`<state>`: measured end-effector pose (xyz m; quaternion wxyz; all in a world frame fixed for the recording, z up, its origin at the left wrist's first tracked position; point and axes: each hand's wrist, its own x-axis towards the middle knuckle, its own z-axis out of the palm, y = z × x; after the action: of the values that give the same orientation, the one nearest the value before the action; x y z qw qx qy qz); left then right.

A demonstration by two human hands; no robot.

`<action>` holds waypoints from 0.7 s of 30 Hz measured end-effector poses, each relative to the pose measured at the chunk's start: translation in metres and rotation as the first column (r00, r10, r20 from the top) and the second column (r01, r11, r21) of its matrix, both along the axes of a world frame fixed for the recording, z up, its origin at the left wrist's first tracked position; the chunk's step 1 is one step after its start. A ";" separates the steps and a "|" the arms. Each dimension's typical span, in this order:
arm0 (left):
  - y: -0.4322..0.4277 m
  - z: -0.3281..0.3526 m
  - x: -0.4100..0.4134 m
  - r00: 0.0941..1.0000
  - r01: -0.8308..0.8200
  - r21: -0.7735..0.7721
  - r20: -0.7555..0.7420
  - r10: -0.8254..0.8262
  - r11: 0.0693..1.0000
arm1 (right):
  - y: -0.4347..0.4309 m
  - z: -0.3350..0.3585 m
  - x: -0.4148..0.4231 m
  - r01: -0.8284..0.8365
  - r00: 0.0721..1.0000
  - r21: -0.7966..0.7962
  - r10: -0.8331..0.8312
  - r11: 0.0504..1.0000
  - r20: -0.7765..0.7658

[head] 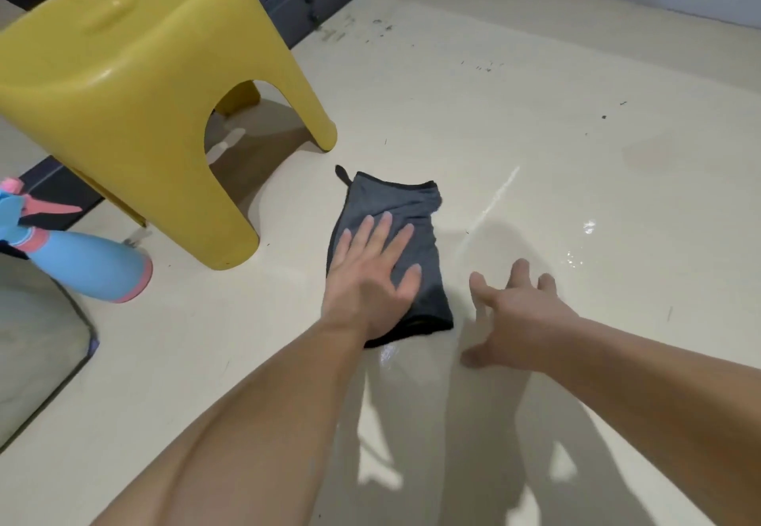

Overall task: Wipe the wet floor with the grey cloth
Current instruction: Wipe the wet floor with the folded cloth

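The folded grey microfibre cloth (412, 208) lies flat on the glossy cream floor (535, 93) in the middle of the view, just right of the near leg of a yellow moulded plastic stool (136, 85). The left hand (366, 278) is palm down on the cloth's near left part, with the forearm reaching in from the near left. Its fingers (385, 229) are straight and spread, pointing to the far side and pressing on the fabric rather than gripping it.

The right hand (519, 319) is just right of the cloth and apart from it, palm down, with the arm coming in from the near right. Its fingers (517, 274) are splayed wide and hold nothing; whether they touch the floor cannot be told.

Wet sheen and bright glints (589, 227) show on the floor to the right of the hands and just near the cloth. A blue and pink plastic spray bottle (82, 262) lies on its side at the left, near the stool.
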<state>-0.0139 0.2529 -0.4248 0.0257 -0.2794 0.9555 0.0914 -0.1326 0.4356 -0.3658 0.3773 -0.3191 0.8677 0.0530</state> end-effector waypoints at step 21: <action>0.031 0.003 0.107 0.992 0.037 -0.087 0.127 -0.025 0.996 | 0.011 0.003 0.004 -0.028 0.998 -0.004 0.028 1.000 -0.048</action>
<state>0.0934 0.2843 -0.4216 0.0750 -0.2706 0.9593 0.0305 -0.1287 0.4464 -0.3627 0.3548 -0.3308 0.8721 0.0639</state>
